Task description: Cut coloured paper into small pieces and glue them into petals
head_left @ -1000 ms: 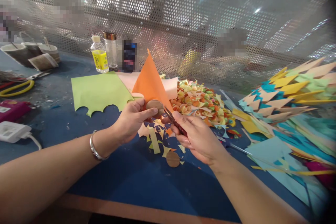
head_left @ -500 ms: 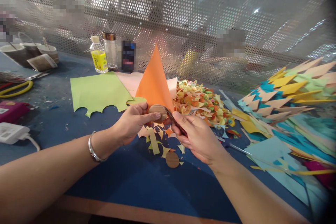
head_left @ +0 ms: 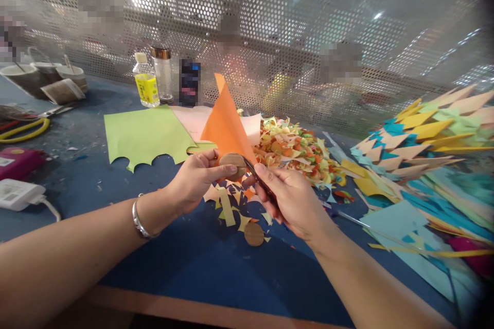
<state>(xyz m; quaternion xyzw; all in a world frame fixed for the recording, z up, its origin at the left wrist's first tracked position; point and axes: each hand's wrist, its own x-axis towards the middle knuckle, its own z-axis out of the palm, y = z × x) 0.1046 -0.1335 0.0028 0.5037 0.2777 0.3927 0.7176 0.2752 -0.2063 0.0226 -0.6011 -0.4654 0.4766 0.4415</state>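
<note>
My left hand [head_left: 195, 181] pinches a round wooden disc [head_left: 232, 161] against a sheet of orange paper [head_left: 226, 122], which stands up in a point above the table. My right hand [head_left: 291, 198] is closed round small red-handled scissors [head_left: 259, 181], whose blades meet the orange paper at the disc's right edge. A second wooden disc [head_left: 253, 233] lies on the blue table among small paper offcuts [head_left: 231, 206] just below my hands. A silver bangle [head_left: 138, 219] circles my left wrist.
A light green sheet [head_left: 144, 134] with a scalloped edge lies behind my left hand. A heap of coloured scraps [head_left: 298, 151] sits beyond the scissors, stacks of cut pointed paper [head_left: 432, 133] at right. Bottles [head_left: 146, 81] stand by the perforated screen. Yellow-handled scissors [head_left: 23, 129] and a white charger [head_left: 17, 194] lie at left.
The orange paper has turned in my left hand, its tip swinging right and now leaning back. The scissors have worked further along the disc's edge. Both hands stay in place.
</note>
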